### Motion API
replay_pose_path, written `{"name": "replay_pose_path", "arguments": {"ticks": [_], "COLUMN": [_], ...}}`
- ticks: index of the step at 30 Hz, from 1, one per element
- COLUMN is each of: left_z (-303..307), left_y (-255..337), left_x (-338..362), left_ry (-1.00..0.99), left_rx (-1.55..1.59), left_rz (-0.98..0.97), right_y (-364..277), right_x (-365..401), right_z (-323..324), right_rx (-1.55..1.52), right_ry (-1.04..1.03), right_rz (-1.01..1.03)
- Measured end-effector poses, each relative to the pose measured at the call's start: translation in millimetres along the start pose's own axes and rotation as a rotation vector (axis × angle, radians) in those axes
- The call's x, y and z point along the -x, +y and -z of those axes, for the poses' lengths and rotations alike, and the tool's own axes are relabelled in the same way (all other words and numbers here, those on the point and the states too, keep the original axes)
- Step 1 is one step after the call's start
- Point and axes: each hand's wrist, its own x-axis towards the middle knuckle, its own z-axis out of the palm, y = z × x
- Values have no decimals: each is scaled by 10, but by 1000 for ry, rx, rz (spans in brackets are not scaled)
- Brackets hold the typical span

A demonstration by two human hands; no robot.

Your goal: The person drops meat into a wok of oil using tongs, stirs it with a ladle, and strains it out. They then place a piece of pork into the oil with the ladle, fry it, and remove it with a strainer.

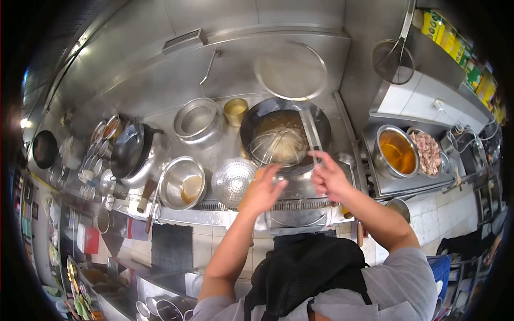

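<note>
My right hand (332,179) is closed on the handle of a large round strainer (292,72), raised over the back of the stove. Below it a black wok (254,120) holds liquid and a pale mass under a wire skimmer (278,147). My left hand (261,190) is at the wok's near left edge, thumb and fingers apart, beside the skimmer's near end and a perforated metal ladle (234,182). An orange-yellow piece shows behind its fingers; no grip on it is visible.
Metal bowl (182,183), pot (197,122) and brass-coloured container (235,111) stand left of the wok. At right are a bowl of amber liquid (397,151) and raw meat pieces (426,153). Another strainer (393,61) hangs on the right wall.
</note>
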Motion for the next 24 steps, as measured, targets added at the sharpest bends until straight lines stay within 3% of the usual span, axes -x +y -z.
{"name": "replay_pose_path", "arguments": {"ticks": [3, 7, 9, 11, 13, 14, 17, 18, 19, 20, 24], "left_z": [-155, -436, -538, -512, -496, -379, -458, -512, -503, -486, -613], "left_y": [-667, -966, -949, -874, -906, -669, -799, -934, -822, -596, -474], "left_x": [372, 626, 535, 418, 284, 122, 26, 40, 13, -47, -62], "left_ry": [2, -159, -211, -211, -101, -61, 117, 81, 78, 120, 161], "left_rx": [-228, -379, -420, -431, -300, -219, -178, -36, -41, 161, 666], "left_rz": [401, 568, 790, 737, 602, 613, 542, 728, 733, 847, 1063], "right_y": [-68, 182, 293, 367, 375, 362, 402, 435, 447, 424, 352], "right_x": [185, 410, 409, 397, 363, 335, 271, 260, 258, 259, 301], "right_z": [671, 1323, 1481, 1582, 1713, 1743, 1775, 1734, 1692, 1665, 1516], "right_rx": [-27, 34, 58, 54, 53, 107, 262, 346, 433, 673, 561], "right_ry": [179, 297, 318, 347, 322, 322, 302, 310, 320, 294, 196], "right_rz": [-15, -87, -99, -81, -116, -124, -150, -128, -105, -33, -161]}}
